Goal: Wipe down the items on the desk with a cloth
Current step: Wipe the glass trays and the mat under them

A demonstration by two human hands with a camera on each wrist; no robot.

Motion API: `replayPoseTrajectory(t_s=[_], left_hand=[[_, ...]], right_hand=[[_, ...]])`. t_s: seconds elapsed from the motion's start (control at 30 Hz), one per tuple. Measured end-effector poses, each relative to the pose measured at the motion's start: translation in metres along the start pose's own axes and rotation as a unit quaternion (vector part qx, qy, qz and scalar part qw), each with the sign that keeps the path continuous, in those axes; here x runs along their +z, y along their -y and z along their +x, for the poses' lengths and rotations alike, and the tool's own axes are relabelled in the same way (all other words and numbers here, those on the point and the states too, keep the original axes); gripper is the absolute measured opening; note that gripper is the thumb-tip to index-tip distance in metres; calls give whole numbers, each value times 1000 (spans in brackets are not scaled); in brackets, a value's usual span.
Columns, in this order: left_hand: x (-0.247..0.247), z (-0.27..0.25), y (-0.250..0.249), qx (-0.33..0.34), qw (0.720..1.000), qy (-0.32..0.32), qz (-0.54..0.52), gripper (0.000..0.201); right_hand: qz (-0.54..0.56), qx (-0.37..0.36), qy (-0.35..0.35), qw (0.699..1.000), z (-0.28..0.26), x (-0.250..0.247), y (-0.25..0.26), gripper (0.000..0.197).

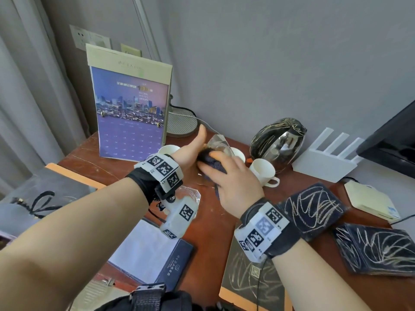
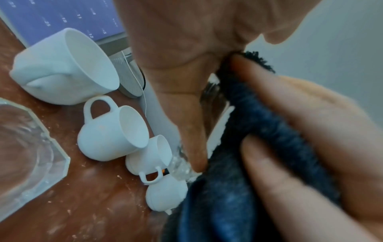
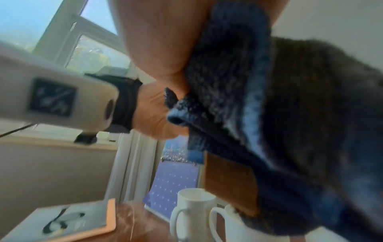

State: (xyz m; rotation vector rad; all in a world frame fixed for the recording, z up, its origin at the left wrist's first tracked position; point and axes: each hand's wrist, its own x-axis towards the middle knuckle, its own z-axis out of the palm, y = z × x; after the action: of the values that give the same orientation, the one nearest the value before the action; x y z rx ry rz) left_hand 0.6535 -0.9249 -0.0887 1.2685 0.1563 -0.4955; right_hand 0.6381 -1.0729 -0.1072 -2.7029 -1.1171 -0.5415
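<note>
Wiping of a clear glass (image 1: pixel 219 143) is the step in hand. The left hand (image 1: pixel 190 151) holds the glass up off the table (image 1: pixel 211 223), tilted, with its thumb raised and its fingers hidden behind the glass in the head view; the left wrist view shows a finger running down along the glass wall, so I judge it a grasp round the glass. The right hand (image 1: pixel 233 178) presses the dark blue cloth (image 1: pixel 212 163) against the near side of the glass, fingers curled over the bunched fabric, the rest of the cloth hanging below the palm.

Just beyond and below the right hand stand white cups (image 1: pixel 262 171), one with its handle turned toward the person; another cup (image 1: pixel 168 150) sits just past the left hand, near the foot of a purple calendar stand (image 1: pixel 130 108). A second glass (image 1: pixel 190 194) lies below the left wrist. Farther right of the right hand sits a scribbled dark kettle (image 1: pixel 278 142).

Most items look untouched as yet, so the task seems early on. The next move calls for turning the glass in the left hand's grasp so the cloth reaches the far wall and the rim, then setting it down upright in the bare patch beneath the hands, clear of the cups, which stand close enough to be knocked.
</note>
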Motion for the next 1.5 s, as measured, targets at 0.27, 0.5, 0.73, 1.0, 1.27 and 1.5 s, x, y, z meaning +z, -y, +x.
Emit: replayPoseTrajectory(t_s=[0.27, 0.5, 0.73, 1.0, 1.27, 1.5], left_hand=[[-5, -3, 11, 13, 998, 41, 44, 40], [-15, 0, 9, 50, 998, 37, -13, 34], [-11, 6, 19, 63, 992, 30, -101, 27], [-11, 12, 17, 102, 983, 26, -152, 33], [-5, 12, 46, 67, 993, 24, 97, 35], [16, 17, 65, 57, 917, 94, 383, 35]], right_hand=[[84, 146, 27, 985, 7, -11, -30, 57], [152, 183, 12, 971, -18, -3, -37, 55], [159, 228, 56, 959, -31, -4, -35, 58], [153, 247, 148, 945, -60, -10, -39, 55], [114, 356, 164, 913, -96, -36, -45, 46], [113, 414, 198, 881, -128, -46, -25, 45]])
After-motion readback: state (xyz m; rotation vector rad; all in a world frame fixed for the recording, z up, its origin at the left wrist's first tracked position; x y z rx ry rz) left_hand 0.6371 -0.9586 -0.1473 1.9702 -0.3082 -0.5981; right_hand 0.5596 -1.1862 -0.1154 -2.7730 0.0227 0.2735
